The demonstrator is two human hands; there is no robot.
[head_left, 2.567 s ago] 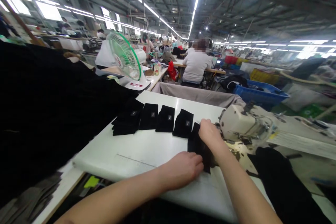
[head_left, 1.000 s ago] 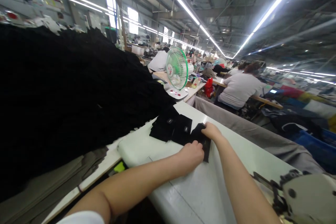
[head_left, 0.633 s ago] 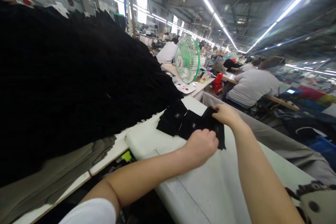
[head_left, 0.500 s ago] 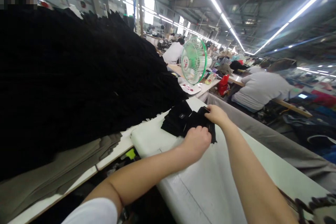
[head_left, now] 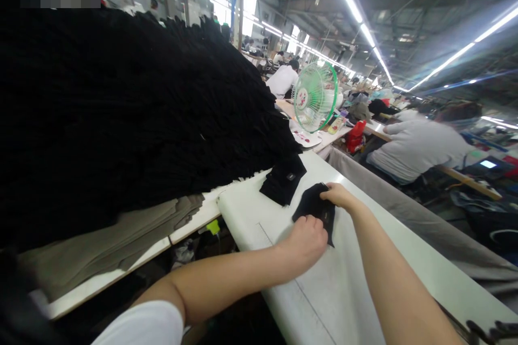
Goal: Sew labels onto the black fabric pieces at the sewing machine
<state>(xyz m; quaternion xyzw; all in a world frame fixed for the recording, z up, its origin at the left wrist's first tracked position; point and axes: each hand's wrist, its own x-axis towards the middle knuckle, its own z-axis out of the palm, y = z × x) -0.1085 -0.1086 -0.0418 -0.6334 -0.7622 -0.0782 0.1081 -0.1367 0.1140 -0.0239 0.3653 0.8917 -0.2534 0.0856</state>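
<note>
A bundle of small black fabric pieces (head_left: 314, 208) lies on the white table (head_left: 364, 280), gripped at both ends. My left hand (head_left: 304, 242) is closed on its near edge. My right hand (head_left: 339, 195) is closed on its far edge. A second stack of black pieces (head_left: 283, 182) with a small label sits just beyond, to the left, apart from my hands.
A huge heap of black fabric (head_left: 121, 113) fills the left side, with grey fabric sheets (head_left: 109, 242) under it. A green fan (head_left: 314, 96) stands beyond. A person in a grey shirt (head_left: 421, 148) sits at the right. A grey cloth trough (head_left: 424, 229) runs along the table's far edge.
My hands gathered the spread-out black pieces into one bundle and slid it leftwards along the table, then drew it slightly away from the remaining stack. My view turned left, away from the sewing machine.
</note>
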